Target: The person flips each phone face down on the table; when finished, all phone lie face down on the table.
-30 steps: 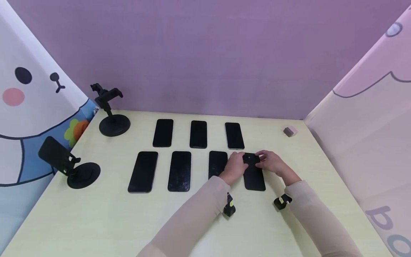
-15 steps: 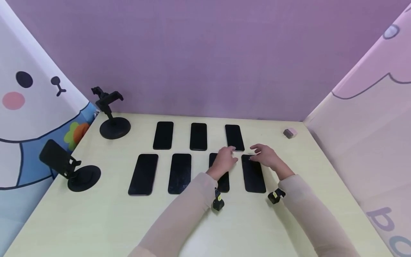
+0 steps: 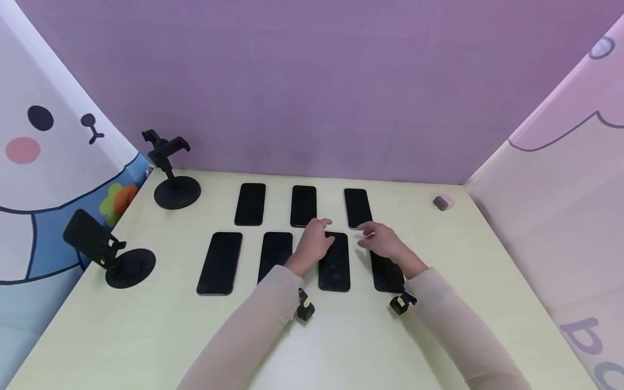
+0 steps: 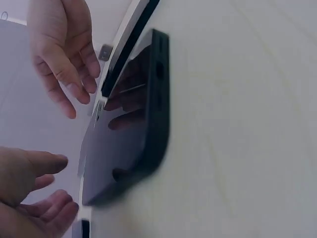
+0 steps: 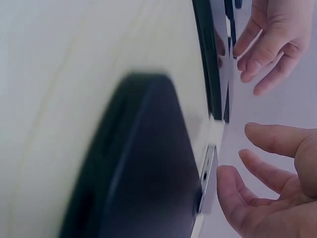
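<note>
The near row's third phone (image 3: 334, 268) from the left lies flat on the surface (image 3: 122, 336) between the left hand (image 3: 312, 242) and the right hand (image 3: 382, 241), both with fingers parted and empty, and should prove stiff, fairly light, slick and breakable, best pinched by its long edges.

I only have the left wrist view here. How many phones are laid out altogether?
Observer: The head view shows seven smartphones, three in the far row and four in the near row.
Operator: Name one that's partly blocked in the head view, if any.
Observer: In the near row, the second smartphone from the left: the left sleeve hides its near end.
Operator: Anything standing off to the left of them?
Observer: Yes, two things: a black clamp stand and, nearer the person, a black plate-topped stand.
</note>
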A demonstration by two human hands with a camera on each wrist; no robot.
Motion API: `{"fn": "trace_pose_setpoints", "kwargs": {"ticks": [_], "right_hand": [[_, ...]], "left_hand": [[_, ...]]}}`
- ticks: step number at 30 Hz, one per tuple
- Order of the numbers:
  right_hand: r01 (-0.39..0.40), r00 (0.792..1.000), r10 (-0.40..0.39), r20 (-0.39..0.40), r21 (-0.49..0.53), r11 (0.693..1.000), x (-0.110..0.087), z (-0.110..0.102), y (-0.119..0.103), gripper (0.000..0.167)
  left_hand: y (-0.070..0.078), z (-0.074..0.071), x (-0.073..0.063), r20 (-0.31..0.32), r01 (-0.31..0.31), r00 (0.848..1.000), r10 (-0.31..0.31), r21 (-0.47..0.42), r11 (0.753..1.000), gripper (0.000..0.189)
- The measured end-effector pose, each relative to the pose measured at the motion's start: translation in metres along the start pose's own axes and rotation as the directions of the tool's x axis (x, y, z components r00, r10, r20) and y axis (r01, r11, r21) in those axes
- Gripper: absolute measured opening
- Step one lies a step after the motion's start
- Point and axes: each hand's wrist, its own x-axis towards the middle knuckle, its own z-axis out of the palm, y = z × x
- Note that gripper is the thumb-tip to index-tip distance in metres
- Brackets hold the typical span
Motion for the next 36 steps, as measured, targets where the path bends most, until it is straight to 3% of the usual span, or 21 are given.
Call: {"fn": "trace_pose_setpoints", "kwargs": {"ticks": [6,12,19,24,31,32,36], "right_hand": [[-0.002,0.999,0.0,0.048,0.048,0.999,0.004,0.015,-0.008,0.04],[-0.056,0.996,0.048,0.077,0.105,0.993,0.008,0.028,-0.015,0.039],[-0.093,0.995,0.088,0.049,0.094,0.991,0.01,0.037,-0.022,0.043],[-0.12,0.993,0.118,0.023,0.1,0.988,0.01,0.041,-0.022,0.049],[-0.095,0.995,0.097,0.005,0.245,0.965,0.006,0.036,-0.022,0.048],[-0.09,0.996,0.091,0.007,0.268,0.959,0.005,0.035,-0.021,0.048],[-0.07,0.998,0.068,0.015,0.319,0.945,0.005,0.032,-0.02,0.047]], "left_hand": [[-0.014,-0.005,-0.007,0.035,0.03,0.999,-0.033,0.067,0.997,0.037],[-0.02,-0.004,-0.008,0.039,0.027,0.999,-0.027,-0.005,1.0,0.032],[-0.022,-0.003,-0.008,0.007,0.081,0.997,-0.081,-0.084,0.993,0.028],[-0.024,-0.001,-0.007,-0.009,0.077,0.997,-0.078,-0.101,0.992,0.028],[-0.025,-0.002,-0.005,0.003,0.095,0.995,-0.095,-0.145,0.985,0.028],[-0.033,0.004,-0.001,-0.017,0.061,0.998,-0.065,-0.159,0.985,0.026],[-0.033,0.004,-0.003,-0.024,0.053,0.998,-0.059,-0.19,0.98,0.026]]}}
